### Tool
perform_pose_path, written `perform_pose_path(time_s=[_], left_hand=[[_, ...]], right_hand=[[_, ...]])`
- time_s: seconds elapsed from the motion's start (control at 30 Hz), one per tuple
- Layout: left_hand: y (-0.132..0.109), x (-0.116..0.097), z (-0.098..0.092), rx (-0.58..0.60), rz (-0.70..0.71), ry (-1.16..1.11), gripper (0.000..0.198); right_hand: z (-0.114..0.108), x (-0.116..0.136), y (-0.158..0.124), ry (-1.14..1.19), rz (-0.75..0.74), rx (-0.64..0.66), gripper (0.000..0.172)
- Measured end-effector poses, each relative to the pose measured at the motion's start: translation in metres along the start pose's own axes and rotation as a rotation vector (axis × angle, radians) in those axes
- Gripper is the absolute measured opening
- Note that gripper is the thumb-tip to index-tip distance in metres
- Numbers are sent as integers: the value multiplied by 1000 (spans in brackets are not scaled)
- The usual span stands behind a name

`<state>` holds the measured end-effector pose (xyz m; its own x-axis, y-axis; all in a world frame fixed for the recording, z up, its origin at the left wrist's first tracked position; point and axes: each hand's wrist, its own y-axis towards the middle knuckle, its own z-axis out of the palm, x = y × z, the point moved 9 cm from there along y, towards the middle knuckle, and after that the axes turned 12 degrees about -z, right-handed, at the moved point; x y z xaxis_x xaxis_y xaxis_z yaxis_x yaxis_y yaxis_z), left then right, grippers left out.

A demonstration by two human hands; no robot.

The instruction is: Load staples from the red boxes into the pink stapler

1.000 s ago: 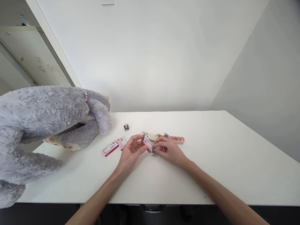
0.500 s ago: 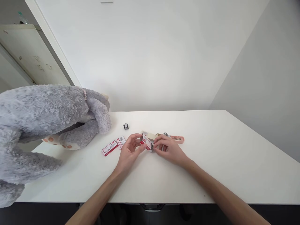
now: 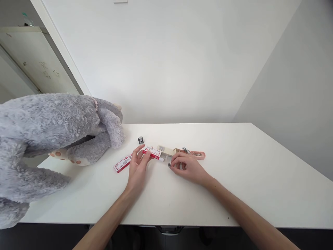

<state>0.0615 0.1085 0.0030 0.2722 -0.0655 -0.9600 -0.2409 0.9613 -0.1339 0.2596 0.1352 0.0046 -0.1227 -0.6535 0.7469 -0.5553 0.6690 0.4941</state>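
My left hand (image 3: 137, 164) grips a red-and-white staple box (image 3: 154, 152) between thumb and fingers, tilted above the table. A pale inner tray seems to stick out of its right end. In the fingertips of my right hand (image 3: 183, 165) is a small dark staple strip (image 3: 169, 165), mostly covered by the fingers. Behind the hands lies an opened stapler (image 3: 169, 150), cream on one side and pink on the other, with metal parts showing. Another red-and-white box (image 3: 121, 164) lies left of my left hand; one more is mostly hidden behind that hand.
A small black-and-silver staple remover or clip (image 3: 141, 140) sits on the white table (image 3: 234, 173) behind my left hand. A large grey plush toy (image 3: 59, 121) takes up the table's left side. A white wall (image 3: 169, 69) rises along the back edge.
My left hand has moved left and turned the box flatter, away from my right hand. The small strip now shows apart from the box, in my right fingertips.
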Motion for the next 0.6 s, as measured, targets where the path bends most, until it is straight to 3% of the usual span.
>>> perform_pose_path(time_s=[0.17, 0.3, 0.47, 0.6], left_hand=[[-4, -2, 10, 88, -24, -27, 55], [-5, -1, 16, 141, -21, 31, 57], [-3, 1, 16, 159, -10, 79, 51], [-3, 3, 19, 187, -11, 95, 52]], right_hand=[[8, 7, 0, -86, -82, 108, 11], [7, 8, 0, -39, -44, 111, 13], [-2, -8, -2, 250, 223, 0, 38], [2, -11, -2, 547, 273, -7, 54]])
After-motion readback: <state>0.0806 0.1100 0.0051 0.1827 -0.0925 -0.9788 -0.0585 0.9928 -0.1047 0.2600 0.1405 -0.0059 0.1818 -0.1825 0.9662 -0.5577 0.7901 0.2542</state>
